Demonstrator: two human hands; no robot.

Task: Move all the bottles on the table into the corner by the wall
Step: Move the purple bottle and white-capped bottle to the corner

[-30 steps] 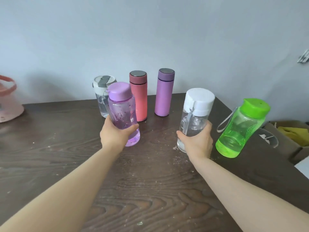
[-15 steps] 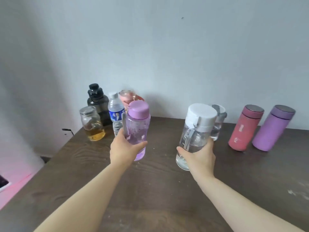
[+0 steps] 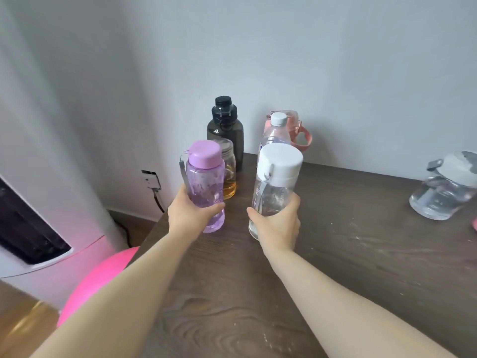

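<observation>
My left hand (image 3: 189, 215) grips a clear purple bottle (image 3: 205, 182) with a purple cap, held upright near the table's left corner. My right hand (image 3: 277, 224) grips a clear bottle with a white cap (image 3: 276, 182). Behind them, against the wall, stand a black bottle (image 3: 225, 127), a glass jar with amber liquid (image 3: 229, 174), a small water bottle with a white cap (image 3: 275, 133) and a pink-handled bottle (image 3: 299, 130), partly hidden. A clear bottle with a grey-white lid (image 3: 444, 189) stands apart at the right edge of view.
The dark wooden table (image 3: 335, 254) ends at its left edge close to the corner. Left of it are a white appliance (image 3: 38, 215), a pink ball (image 3: 103, 275) on the floor, and a wall socket (image 3: 151, 179) with a cable.
Both hands have carried their bottles left toward the corner group. The view has swung left: the red and purple flasks are out of frame, and the corner bottles are much closer.
</observation>
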